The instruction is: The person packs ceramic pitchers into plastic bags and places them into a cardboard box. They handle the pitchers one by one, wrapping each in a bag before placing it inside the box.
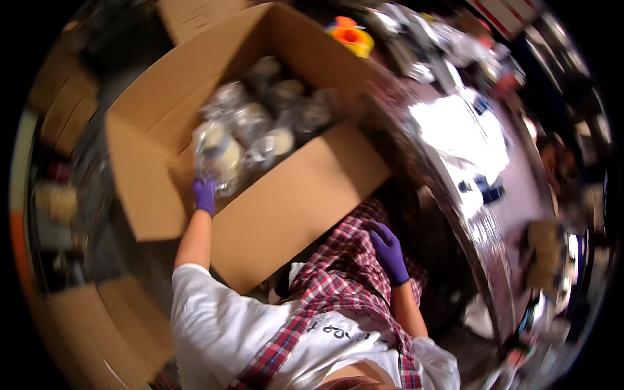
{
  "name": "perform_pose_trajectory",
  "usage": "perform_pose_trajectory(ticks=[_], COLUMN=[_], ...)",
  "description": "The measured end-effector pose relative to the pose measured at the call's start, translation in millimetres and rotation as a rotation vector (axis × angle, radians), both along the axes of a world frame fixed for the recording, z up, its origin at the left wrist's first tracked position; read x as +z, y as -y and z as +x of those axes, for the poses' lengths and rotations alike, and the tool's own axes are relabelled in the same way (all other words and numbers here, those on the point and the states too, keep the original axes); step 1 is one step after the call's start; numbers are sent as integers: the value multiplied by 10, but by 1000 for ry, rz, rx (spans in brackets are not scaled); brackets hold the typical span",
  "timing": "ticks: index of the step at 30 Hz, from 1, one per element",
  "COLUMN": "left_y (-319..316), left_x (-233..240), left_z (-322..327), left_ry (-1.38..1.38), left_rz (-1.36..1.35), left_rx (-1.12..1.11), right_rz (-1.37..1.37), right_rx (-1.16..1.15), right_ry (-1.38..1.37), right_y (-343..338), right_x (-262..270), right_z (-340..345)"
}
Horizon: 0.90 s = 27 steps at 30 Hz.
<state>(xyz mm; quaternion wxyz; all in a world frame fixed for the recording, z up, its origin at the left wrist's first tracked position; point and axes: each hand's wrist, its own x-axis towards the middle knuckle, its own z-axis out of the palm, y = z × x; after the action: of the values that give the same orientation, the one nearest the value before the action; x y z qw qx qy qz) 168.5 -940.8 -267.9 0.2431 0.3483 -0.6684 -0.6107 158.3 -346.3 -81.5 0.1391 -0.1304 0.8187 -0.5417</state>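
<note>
My left hand (pixel 204 195), in a purple glove, reaches into a large open cardboard box (pixel 297 209). Its fingers are at the lower end of a cream-coloured item in clear plastic wrap (pixel 222 156); blur hides how firmly they close on it. Several similar wrapped items (pixel 251 119) lie deeper in the box, some of them in shadow. My right hand (pixel 387 251), also gloved in purple, rests near the red plaid apron (pixel 336 248) at my lap, with its fingers loosely bent and nothing seen in them.
A long table (pixel 516 195) runs along the right, with shiny plastic (pixel 458 131) and mixed goods on it. An orange and yellow tape roll or dispenser (pixel 352 38) is beyond the box's far corner. More cardboard (pixel 102 331) is at lower left. People appear blurred at far right.
</note>
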Motion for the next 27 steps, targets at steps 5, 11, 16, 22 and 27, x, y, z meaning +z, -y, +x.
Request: perform_pose_trajectory(ticks=[5, 11, 16, 22, 27], left_y=[-21, -263, -608, -1549, -2812], left_x=[-646, -364, 1112, 2403, 2530], left_z=[-157, -104, -499, -225, -160], left_ry=[171, 723, 1303, 626, 354], left_rz=[-922, -554, -628, -347, -503], left_rx=[-1097, -1041, -1238, -1016, -1345], right_rz=[-116, 96, 527, 1076, 790], right_rx=[-130, -508, -741, -74, -1193], right_ry=[130, -505, -844, -436, -902], right_y=[-155, -724, -1256, -1293, -2045], right_x=[285, 929, 1448, 1392, 1957], right_z=[-9, -760, -2092, -2374, -2972])
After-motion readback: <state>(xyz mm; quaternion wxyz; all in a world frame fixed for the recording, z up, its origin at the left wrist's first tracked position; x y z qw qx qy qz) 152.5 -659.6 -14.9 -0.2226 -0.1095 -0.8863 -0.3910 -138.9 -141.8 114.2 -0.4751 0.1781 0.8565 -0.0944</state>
